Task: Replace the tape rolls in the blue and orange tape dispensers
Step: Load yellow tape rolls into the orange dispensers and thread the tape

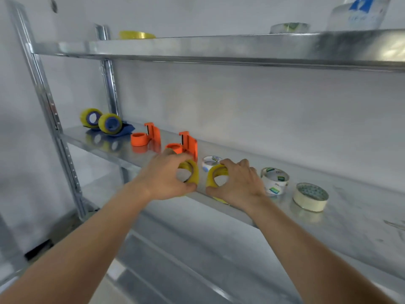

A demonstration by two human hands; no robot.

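**Two yellow rolls in hand at the shelf edge**

Both arms are stretched out over the middle shelf [306, 218] of a metal rack. The left hand [166, 176] has a yellow roll [191, 172] pinched on edge, thumb below and fingers curled over the top, the open core facing the camera. Just beside it, the right hand [238, 181] grips a second yellow roll [215, 174] the same way, fingers arched over the rim and thumb tucked underneath. The two rolls sit close together near the front lip of the shelf, not quite touching; whether they rest on the metal or hang just above it cannot be told.

Right behind the left hand stands an empty orange dispenser [186, 143], its bare hub facing up. A second orange dispenser [146, 138], also empty, stands a little further left. At the far left end, two blue dispensers [103, 122] lie side by side, each loaded with yellowish tape.

Behind the gap between the hands is a small white roll [210, 162]. To the right of the right hand stands a clear roll with green labels [275, 181], and beyond that a cream masking roll [311, 199] lies flat. Up on the top shelf [219, 49], a yellow roll [137, 35] and a blurred clear one [289, 28] are visible.
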